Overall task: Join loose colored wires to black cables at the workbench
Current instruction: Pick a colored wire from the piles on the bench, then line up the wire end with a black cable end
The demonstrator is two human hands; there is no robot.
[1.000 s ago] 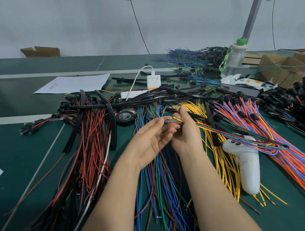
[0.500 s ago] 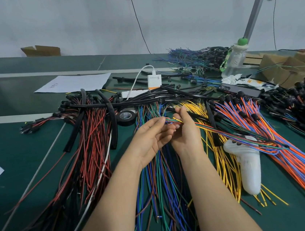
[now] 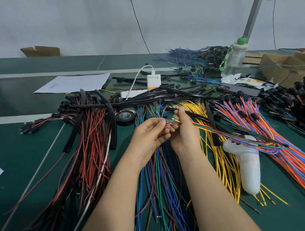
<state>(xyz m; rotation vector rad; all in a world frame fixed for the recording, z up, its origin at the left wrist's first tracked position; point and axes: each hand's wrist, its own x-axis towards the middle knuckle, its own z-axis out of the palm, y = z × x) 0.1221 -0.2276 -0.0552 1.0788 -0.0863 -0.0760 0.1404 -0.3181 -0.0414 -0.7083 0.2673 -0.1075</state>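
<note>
Both hands meet over the middle of the green bench. My right hand [image 3: 184, 130] grips a thin bundle of colored wires [image 3: 231, 133] that trails off to the right over the orange pile. My left hand [image 3: 150, 134] pinches the bundle's short bare-tipped ends [image 3: 171, 121] between thumb and fingertips. Under my forearms lies a pile of blue, green and brown wires [image 3: 159, 181]. Black cables [image 3: 146, 100] with connectors lie across the back of the piles.
Red and black wires [image 3: 91, 150] spread at the left, yellow wires [image 3: 221, 157] and orange-blue wires [image 3: 294, 152] at the right. A white controller [image 3: 248, 167], a roll of black tape [image 3: 125, 116], a white charger [image 3: 153, 81], a bottle [image 3: 233, 58] and paper [image 3: 74, 83] lie around.
Both hands stay in place at the wire ends; the left fingers have shifted slightly on the tips. The view has drifted a little.
</note>
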